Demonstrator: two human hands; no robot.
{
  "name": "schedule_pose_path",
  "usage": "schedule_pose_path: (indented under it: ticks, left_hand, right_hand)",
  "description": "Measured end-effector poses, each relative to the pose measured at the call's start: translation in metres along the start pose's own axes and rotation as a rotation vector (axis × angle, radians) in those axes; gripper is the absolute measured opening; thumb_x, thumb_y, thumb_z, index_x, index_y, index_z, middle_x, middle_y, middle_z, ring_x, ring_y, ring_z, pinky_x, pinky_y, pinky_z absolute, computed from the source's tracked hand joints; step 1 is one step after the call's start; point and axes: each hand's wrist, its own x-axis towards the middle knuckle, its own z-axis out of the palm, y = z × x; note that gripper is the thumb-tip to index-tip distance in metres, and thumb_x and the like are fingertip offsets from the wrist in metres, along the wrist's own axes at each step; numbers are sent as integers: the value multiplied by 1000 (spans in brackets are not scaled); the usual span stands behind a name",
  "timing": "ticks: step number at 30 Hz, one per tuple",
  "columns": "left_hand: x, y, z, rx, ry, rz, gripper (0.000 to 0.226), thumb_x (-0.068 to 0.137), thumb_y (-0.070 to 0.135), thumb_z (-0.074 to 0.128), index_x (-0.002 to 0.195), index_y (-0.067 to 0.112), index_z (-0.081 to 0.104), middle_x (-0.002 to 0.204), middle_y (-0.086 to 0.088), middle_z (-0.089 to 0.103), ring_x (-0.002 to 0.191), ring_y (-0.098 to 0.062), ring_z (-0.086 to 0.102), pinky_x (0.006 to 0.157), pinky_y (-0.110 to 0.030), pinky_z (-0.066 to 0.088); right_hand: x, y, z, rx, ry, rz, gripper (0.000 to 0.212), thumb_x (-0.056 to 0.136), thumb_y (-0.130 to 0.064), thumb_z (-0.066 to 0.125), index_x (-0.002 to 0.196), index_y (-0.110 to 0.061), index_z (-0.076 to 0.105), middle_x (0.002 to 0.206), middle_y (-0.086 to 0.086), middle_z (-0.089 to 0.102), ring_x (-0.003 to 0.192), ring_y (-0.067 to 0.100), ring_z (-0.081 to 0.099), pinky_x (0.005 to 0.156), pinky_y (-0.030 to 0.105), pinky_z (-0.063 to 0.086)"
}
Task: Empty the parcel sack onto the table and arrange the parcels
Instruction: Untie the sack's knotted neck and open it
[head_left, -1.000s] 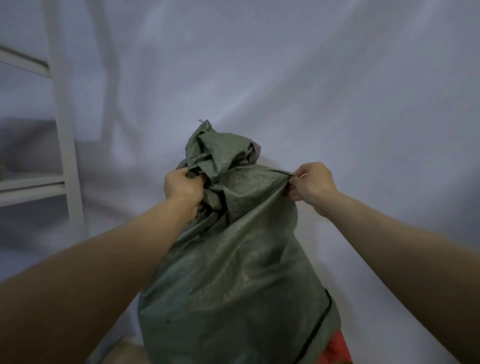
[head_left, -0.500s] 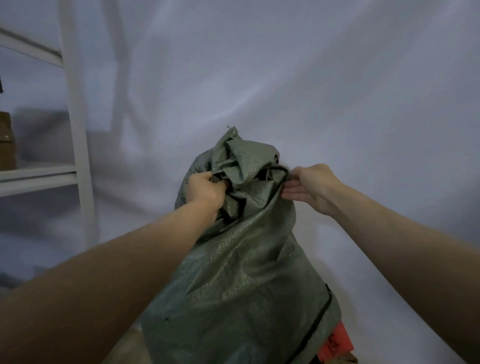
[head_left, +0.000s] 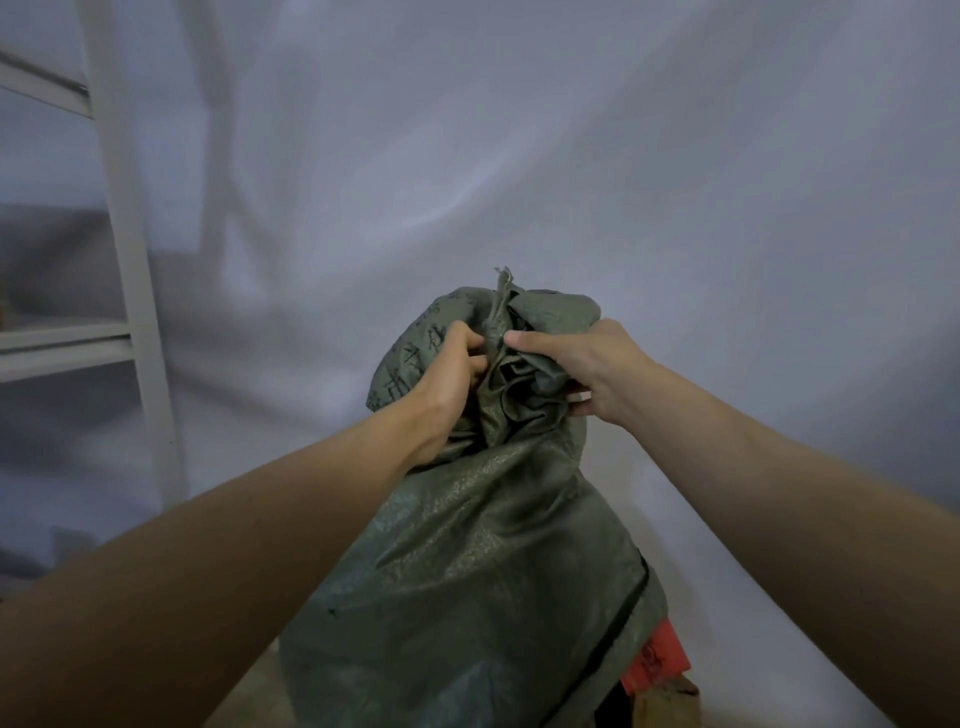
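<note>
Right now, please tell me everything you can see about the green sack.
The green sack looks like woven plastic fabric, dull olive, with a slight sheen. It stands upright and bulges, so it seems full. Its top is bunched into crumpled folds, with dark handwritten marks on the left side. The left hand grips the gathered neck; the right hand holds the folds beside it. A dark seam runs down its lower right, next to something red.

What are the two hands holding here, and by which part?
Both hold the green woven sack by its bunched top. The left hand grips the gathered fabric on the left of the bunch; the right hand grips the folds on the right.
</note>
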Motion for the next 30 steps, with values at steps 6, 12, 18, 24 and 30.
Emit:
schedule_pose_path:
  ticks: [6, 12, 18, 24, 30]
  left_hand:
    - [-5, 12, -1, -75, 13, -20, 79, 78, 65, 25, 124, 15, 66, 112, -17, 70, 94, -28, 60, 87, -38, 45]
    - [-15, 20, 13, -110, -14, 17, 65, 90, 66, 29, 126, 22, 59, 117, -5, 70, 107, -31, 63, 98, -41, 46]
    - [-16, 16, 5, -101, -61, -15, 72, 92, 73, 25, 119, 21, 66, 118, -2, 68, 109, -22, 62, 86, -34, 49]
    - [-14, 8, 7, -183, -21, -54, 87, 82, 85, 24, 114, 18, 68, 119, -8, 69, 111, -31, 63, 99, -42, 49]
    - [-22, 15, 10, -155, -40, -20, 78, 90, 75, 24, 138, 20, 51, 134, -3, 60, 120, -30, 58, 110, -47, 39]
  right_hand:
    - [12, 26, 12, -266, 202, -162, 16, 76, -11, 77, 85, -10, 64, 84, 8, 68, 79, 30, 67, 75, 44, 61]
    - [6, 35, 14, -593, 342, -285, 14, 86, -7, 59, 80, -12, 48, 79, 4, 53, 75, 31, 55, 63, 36, 43]
    - [-9, 32, 17, 115, 58, -212, 16, 77, -32, 68, 84, -17, 67, 78, 0, 71, 77, 22, 68, 67, 32, 53]
    - [-1, 31, 33, 178, 140, -152, 55, 53, -50, 90, 96, -22, 72, 87, -6, 76, 83, 19, 73, 77, 39, 61]
    - [7, 32, 38, 39, 400, -102, 20, 74, -32, 82, 83, -23, 66, 79, -4, 69, 75, 22, 67, 72, 36, 58]
